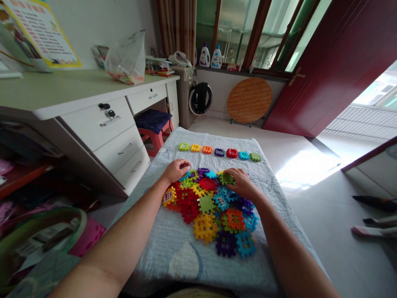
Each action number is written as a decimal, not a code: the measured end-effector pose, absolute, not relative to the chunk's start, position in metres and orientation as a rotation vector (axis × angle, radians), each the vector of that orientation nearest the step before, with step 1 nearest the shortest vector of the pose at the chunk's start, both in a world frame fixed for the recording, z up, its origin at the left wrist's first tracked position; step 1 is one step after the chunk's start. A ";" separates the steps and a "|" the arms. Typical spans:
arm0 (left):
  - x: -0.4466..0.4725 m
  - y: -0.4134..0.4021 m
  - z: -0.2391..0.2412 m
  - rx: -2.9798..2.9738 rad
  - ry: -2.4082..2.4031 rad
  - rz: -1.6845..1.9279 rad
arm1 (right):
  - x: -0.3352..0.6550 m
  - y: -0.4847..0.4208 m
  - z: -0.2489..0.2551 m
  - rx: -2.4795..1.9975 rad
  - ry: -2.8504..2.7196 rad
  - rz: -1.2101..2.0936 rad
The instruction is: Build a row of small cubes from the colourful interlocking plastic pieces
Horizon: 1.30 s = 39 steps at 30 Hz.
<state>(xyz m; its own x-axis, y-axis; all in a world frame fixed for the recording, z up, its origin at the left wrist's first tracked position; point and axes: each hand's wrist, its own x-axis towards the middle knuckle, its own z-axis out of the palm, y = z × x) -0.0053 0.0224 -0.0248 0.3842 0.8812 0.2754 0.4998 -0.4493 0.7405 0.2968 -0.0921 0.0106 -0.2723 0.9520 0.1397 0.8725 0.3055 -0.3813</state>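
A heap of colourful plastic interlocking blocks (pixel 206 203), square with notched edges and some with window grids, lies on the cloth-covered table. My left hand (pixel 176 171) is at the heap's far left edge, its fingers curled in above a blue block (pixel 184 176); whatever is between the fingertips is hidden. At the far right of the heap, my right hand (pixel 243 183) has its thumb and fingers around a green block (pixel 226 179). Beyond both hands, several single blocks form a spaced row, with a purple block (pixel 219 152) near its middle.
A pale blue cloth (pixel 186 260) covers the table. To the left stand a white desk (pixel 102 124) with drawers and a red stool (pixel 157 138). Behind are a washing machine (pixel 186 99) with its door ajar and a round wooden tabletop (pixel 249 100) leaning on the wall. A pink basket (pixel 88 236) sits lower left.
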 end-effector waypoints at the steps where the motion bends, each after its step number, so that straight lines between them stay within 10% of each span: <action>1: -0.005 0.022 -0.025 2.091 1.179 0.901 | 0.296 -0.091 0.013 -1.649 -2.252 0.332; 24: -0.005 0.021 -0.022 2.101 1.186 0.895 | 0.279 -0.080 0.034 -1.774 -2.415 0.174; 39: -0.006 0.021 -0.021 2.103 1.196 0.906 | 0.473 0.006 0.024 -2.191 -1.847 0.116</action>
<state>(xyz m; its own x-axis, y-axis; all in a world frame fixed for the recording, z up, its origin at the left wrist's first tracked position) -0.0056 0.0212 -0.0211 0.3766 0.8823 0.2823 0.5110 -0.4521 0.7311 0.4729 0.0063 0.0243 0.1828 0.9766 0.1135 0.9547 -0.1487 -0.2576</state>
